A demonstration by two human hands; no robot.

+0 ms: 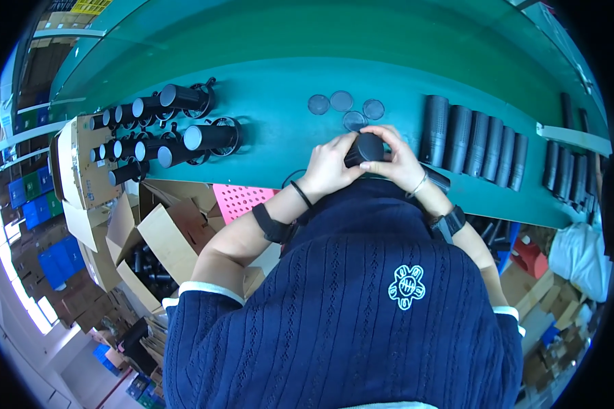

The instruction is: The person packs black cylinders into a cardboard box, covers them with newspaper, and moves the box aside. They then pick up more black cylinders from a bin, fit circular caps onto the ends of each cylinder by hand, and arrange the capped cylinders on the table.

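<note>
Both my hands meet at the near edge of the green tabletop (273, 102), around a black cylinder (366, 148) whose round, flat end faces up. My left hand (331, 163) grips its left side, with fingers and thumb bent against it. From the right, my right hand (404, 161) curls its fingers over the far rim, its thumb on the near rim. Just beyond them lie several thin, dark, translucent discs (341, 101). Part of another dark cylinder (436, 180) shows beside my right wrist. The lower part of the held cylinder is hidden.
To the left lie rows of black cylinders with round loops (211, 138). Black textured tubes (457, 138) lie side by side on the right, near a metal post (573, 140). Open cardboard boxes (160, 238) and a pink perforated piece (242, 200) sit below the table's left edge.
</note>
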